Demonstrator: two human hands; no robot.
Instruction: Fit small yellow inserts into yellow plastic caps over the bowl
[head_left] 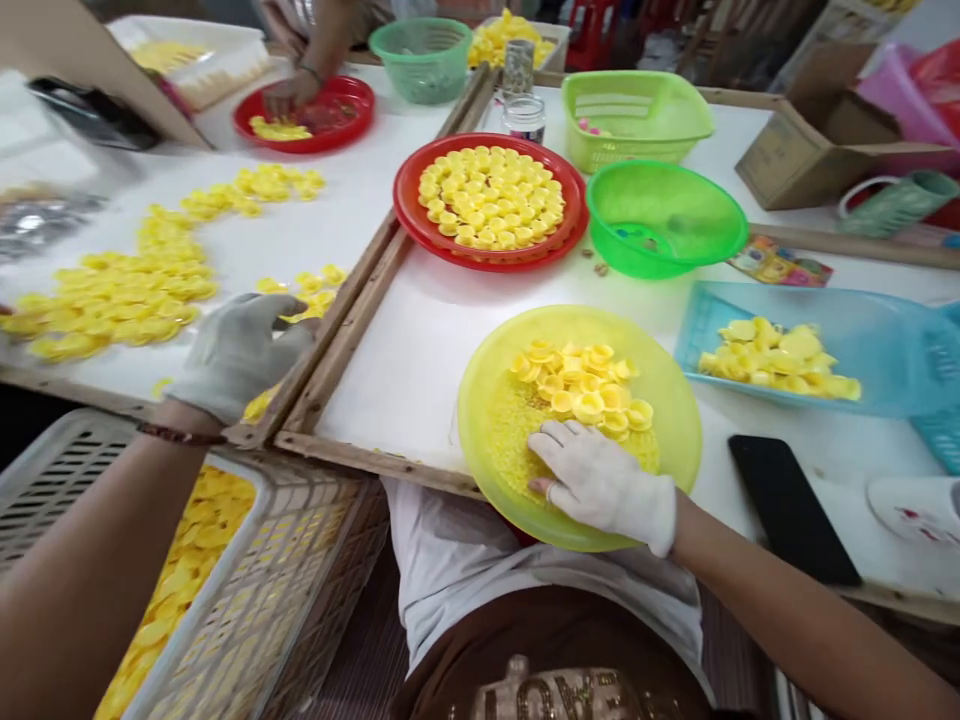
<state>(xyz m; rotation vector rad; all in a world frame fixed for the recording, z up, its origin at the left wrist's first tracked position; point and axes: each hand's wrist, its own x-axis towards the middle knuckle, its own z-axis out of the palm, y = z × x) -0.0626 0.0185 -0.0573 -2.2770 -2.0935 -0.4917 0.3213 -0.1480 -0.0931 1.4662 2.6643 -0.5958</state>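
Note:
My left hand (244,350), in a pale glove with bare fingertips, reaches over the left table beside the wooden edge. Its fingers are bent and apart, next to a small group of yellow cup-shaped pieces (311,290). Nothing shows held in it. My right hand (600,482), gloved the same way, rests low on the yellow plate (480,410), fingers slightly spread over small yellow grains (514,440). More yellow cups (589,405) lie piled just beyond its fingertips. A large spread of yellow pieces (120,300) covers part of the left table.
Beyond the plate stand a red plate of yellow cups (491,198), a green bowl (667,215) and a green basket (637,115). A blue scoop (892,350) and a phone (791,508) are right. Below left is a crate (300,560). Another person's hand (289,97) works at a red tray (349,105).

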